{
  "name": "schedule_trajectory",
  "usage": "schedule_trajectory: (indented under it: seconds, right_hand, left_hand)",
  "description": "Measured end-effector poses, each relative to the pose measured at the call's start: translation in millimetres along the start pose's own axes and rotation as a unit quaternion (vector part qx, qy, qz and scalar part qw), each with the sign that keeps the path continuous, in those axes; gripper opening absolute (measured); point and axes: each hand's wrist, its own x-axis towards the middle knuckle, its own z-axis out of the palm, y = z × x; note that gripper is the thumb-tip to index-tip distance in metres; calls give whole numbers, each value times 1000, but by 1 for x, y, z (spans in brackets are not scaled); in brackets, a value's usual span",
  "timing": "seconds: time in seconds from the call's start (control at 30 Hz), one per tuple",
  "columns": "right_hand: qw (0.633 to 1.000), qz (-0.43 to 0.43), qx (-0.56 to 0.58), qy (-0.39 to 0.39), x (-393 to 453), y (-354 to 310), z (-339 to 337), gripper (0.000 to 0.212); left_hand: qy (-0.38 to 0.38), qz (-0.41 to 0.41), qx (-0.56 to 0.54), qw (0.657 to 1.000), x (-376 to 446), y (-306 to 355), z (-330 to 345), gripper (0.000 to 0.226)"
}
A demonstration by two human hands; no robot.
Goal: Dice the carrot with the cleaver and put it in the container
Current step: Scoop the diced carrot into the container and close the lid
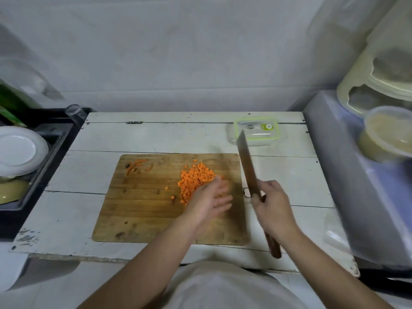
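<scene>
Both hands worked over the cutting board (142,208) on the desk (93,139): the left hand (211,197) lay spread, fingers straight, against the heap of diced carrot (196,177) near the board's right edge; the right hand (273,204) gripped the cleaver (247,163), blade raised. Light and loose, the cubes looked best scooped onto the blade. The container (256,132) sat closed at the desk's far right corner.

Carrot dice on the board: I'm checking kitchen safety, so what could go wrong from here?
1. The left hand rests beside the dice close to the cleaver, which the right hand holds raised; a cut is possible.
2. The container looks lidded, so the dice may spill.
</scene>
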Motion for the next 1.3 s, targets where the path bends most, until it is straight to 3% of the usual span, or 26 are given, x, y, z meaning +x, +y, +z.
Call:
schedule_trajectory:
  seconds: [0.1,0.2,0.3,0.37,0.43,0.5,0.63,0.7,0.83,0.93,1.03,1.13,1.2,1.3]
  right_hand:
    - [987,-135,-27,-78,-19,-20,36,49]
    - [970,-207,-63,-116,-27,-28,56,60]
    - [978,-190,-53,-68,-21,-25,52,59]
    - [994,-102,-33,-25,-8,-23,39,54]
    - [1000,2,-4,8,10,-17,19,38]
    - [992,101,60,49,31,-9,-7,9]
    - [915,252,307,73,71,16,-61,14]
    - [867,287,403,55,87,33,-81,13]
    - [892,287,344,65,100,62,-101,18]
    - [868,288,384,128,107,68,-111,12]
    - [866,274,392,145,106,77,-128,12]
    - [914,259,279,138,99,92,-141,20]
    - [936,257,205,127,94,96,-143,19]
    - [941,264,185,102,86,98,-137,17]
  left_hand:
    - [15,1,-93,996,-10,10,10,37]
    - [104,16,-57,993,-11,13,9,27]
    - [41,33,-6,999,-10,18,2,28]
    - [-16,71,127,989,-3,25,3,31]
    - [-17,132,308,942,15,34,5,34]
    - [22,172,421,891,43,46,6,41]
    - [0,224,629,745,111,76,20,72]
    - [-5,226,683,695,150,94,36,91]
    - [-24,186,761,621,227,115,77,119]
    - [-52,173,797,577,260,119,92,119]
    - [-18,199,791,579,252,105,99,111]
    - [38,187,782,594,208,65,113,111]
    - [39,151,753,640,174,39,132,106]
    - [11,121,683,721,142,15,159,71]
